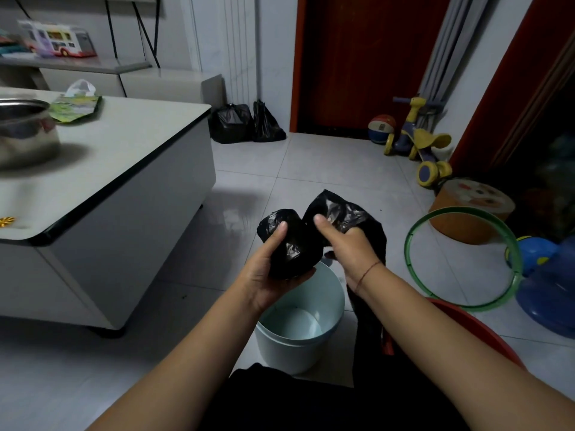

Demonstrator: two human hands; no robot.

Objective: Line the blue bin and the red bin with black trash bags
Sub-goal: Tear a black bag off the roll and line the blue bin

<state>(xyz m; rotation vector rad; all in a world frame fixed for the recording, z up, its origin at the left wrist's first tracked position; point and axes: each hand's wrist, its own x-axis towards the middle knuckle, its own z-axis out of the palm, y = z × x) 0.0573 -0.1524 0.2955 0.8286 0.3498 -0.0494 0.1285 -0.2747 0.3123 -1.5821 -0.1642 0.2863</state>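
Note:
My left hand (267, 272) cups a black roll of trash bags (292, 244) above the pale blue bin (329, 293), which stands open and unlined on the floor. My right hand (348, 244) grips one black trash bag (342, 209) pulled from the roll; its loose end hangs down past my wrist beside the bin. The red bin (485, 331) shows only as a curved rim at the lower right, mostly hidden behind my right forearm.
A white low table (124, 144) with a steel pot (25, 129) and a tissue pack stands at the left. Two filled black bags (245, 122) sit by the far wall. A green hoop (410, 244), toys and a ride-on scooter (420, 141) crowd the right.

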